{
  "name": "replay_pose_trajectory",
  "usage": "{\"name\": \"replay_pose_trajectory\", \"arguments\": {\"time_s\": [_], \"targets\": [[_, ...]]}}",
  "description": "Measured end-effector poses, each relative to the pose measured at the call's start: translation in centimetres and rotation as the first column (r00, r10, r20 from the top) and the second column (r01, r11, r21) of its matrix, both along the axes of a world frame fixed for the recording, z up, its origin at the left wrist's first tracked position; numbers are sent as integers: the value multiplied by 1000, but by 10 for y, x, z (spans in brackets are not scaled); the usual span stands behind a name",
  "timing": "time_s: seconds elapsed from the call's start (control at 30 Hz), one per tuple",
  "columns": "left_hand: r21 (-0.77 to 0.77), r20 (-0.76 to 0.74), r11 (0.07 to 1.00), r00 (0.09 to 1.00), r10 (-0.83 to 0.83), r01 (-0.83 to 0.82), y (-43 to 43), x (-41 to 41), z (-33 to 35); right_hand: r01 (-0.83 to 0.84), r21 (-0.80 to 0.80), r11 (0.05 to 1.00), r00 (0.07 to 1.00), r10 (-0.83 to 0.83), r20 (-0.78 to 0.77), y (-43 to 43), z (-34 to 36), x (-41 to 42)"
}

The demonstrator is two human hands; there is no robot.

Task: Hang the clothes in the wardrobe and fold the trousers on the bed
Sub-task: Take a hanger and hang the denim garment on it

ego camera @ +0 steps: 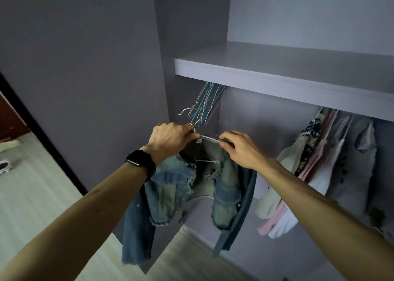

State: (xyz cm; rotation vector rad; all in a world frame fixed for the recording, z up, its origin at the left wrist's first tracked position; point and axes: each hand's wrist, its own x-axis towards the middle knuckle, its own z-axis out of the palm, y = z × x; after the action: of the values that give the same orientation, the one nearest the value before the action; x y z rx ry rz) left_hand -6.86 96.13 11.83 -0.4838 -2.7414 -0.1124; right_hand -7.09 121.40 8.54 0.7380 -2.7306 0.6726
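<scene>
Behind everything, a grey wardrobe [277, 76] stands open. Light clothes [319, 163] hang on its right side, and bare wire hangers [204, 103] bunch under its shelf. In front, the left hand [172, 138] and right hand [241, 150] each keep a tight grip on a thin silver wire hanger [210, 138]. It carries a frayed blue denim jacket [170, 187], dangling in mid-air.

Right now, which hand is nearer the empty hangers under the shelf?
Left. The left hand is just below the empty hangers; the right hand is farther right.

faded blue denim jacket [170, 187], grey wardrobe [277, 76]
</scene>
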Motion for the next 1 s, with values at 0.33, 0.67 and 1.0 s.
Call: {"name": "replay_pose_trajectory", "arguments": {"time_s": [0.33,0.67,1.0], "targets": [[183,188,982,979,-73,38,-17,1,-28,172,-73,982,952,-185,-245,29,-14,17],[513,243,858,953,-179,30,73,16,-45,225,-105,969,971,-232,-64,51,-32,33],[482,217,857,923,-317,181,114,8,-24,140,19,990,990,-140,9,79,-3,41]]}}
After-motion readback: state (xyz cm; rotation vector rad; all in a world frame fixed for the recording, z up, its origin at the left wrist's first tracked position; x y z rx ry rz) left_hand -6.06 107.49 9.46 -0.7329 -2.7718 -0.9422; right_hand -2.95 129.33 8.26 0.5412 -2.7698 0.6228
